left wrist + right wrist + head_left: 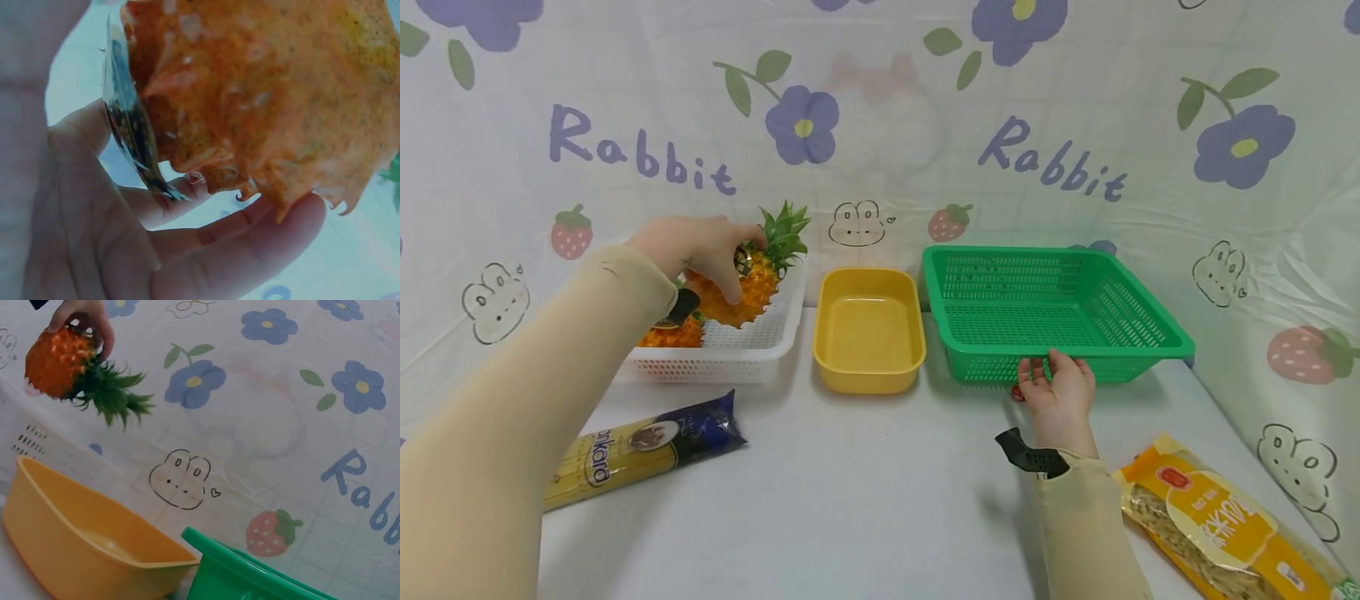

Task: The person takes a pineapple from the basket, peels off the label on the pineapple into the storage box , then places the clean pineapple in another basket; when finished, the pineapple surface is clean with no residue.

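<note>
Your cream left sleeve [512,433] leads to your left hand [700,246], its thumb and fingers pinching a spiky orange pineapple with a green leafy crown [758,287], raised over a white perforated plastic basket [707,369] where a second orange pineapple [677,336] lies. Your right hand [1062,400], palm up, fingers loosely extended, touches the front rim of a green perforated plastic basket [1000,321]; a yellow rectangular plastic tub [870,329] stands between both baskets. Outward, your white surface [850,500] carries a long spaghetti packet [640,450] leftward and an orange-and-clear plastic bag [1232,533] rightward.
</note>
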`<state>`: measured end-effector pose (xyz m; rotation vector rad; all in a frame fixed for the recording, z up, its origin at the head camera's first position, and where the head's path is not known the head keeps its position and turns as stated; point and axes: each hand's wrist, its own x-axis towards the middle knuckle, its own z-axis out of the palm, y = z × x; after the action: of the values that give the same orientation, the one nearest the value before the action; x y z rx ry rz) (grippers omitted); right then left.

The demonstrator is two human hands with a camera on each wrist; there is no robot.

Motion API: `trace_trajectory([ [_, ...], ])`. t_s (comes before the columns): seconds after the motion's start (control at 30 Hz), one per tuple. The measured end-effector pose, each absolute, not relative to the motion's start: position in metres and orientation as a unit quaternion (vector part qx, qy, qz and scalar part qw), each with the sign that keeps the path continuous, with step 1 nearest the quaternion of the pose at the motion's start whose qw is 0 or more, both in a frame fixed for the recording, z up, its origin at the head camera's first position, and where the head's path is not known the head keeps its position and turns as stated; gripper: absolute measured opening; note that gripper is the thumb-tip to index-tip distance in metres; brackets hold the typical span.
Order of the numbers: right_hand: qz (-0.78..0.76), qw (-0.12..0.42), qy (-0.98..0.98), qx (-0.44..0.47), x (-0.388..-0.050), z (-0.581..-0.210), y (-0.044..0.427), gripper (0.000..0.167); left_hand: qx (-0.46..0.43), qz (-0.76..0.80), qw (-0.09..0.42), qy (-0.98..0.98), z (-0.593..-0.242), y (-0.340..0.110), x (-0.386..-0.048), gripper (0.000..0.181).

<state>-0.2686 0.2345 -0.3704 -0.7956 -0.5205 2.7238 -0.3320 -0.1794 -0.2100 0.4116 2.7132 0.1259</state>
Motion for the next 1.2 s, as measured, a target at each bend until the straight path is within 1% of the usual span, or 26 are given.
trace_trajectory([
  [0.1, 0.937, 0.128, -0.180, -0.272, -0.269, -0.371, 0.235, 0.055, 0.190, 0.016, 0.175, 0.966, -0.208, -0.172, -0.327, 0.085],
  [0.17, 0.936, 0.127, -0.183, -0.273, -0.269, -0.371, 0.235, 0.057, 0.214, -0.004, 0.152, 0.965, -0.208, -0.167, -0.319, 0.086],
  [0.23, 0.936, 0.124, -0.186, -0.273, -0.268, -0.370, 0.234, 0.062, 0.230, -0.009, 0.137, 0.963, -0.210, -0.162, -0.308, 0.087],
  [0.4, 0.935, 0.119, -0.192, -0.274, -0.267, -0.370, 0.233, 0.071, 0.279, 0.002, 0.121, 0.953, -0.217, -0.147, -0.274, 0.090],
  [0.57, 0.933, 0.122, -0.195, -0.276, -0.267, -0.371, 0.234, 0.066, 0.333, 0.015, 0.104, 0.937, -0.232, -0.135, -0.245, 0.090],
  [0.73, 0.930, 0.125, -0.205, -0.277, -0.268, -0.371, 0.235, 0.069, 0.361, 0.031, 0.111, 0.926, -0.248, -0.123, -0.225, 0.088],
  [0.87, 0.928, 0.126, -0.210, -0.279, -0.268, -0.371, 0.235, 0.066, 0.383, 0.038, 0.128, 0.914, -0.264, -0.115, -0.214, 0.087],
  [1.0, 0.929, 0.122, -0.209, -0.280, -0.268, -0.371, 0.235, 0.065, 0.409, 0.033, 0.137, 0.902, -0.284, -0.109, -0.206, 0.085],
  [1.2, 0.929, 0.120, -0.213, -0.279, -0.268, -0.371, 0.235, 0.062, 0.433, -0.009, 0.137, 0.891, -0.309, -0.099, -0.202, 0.084],
])
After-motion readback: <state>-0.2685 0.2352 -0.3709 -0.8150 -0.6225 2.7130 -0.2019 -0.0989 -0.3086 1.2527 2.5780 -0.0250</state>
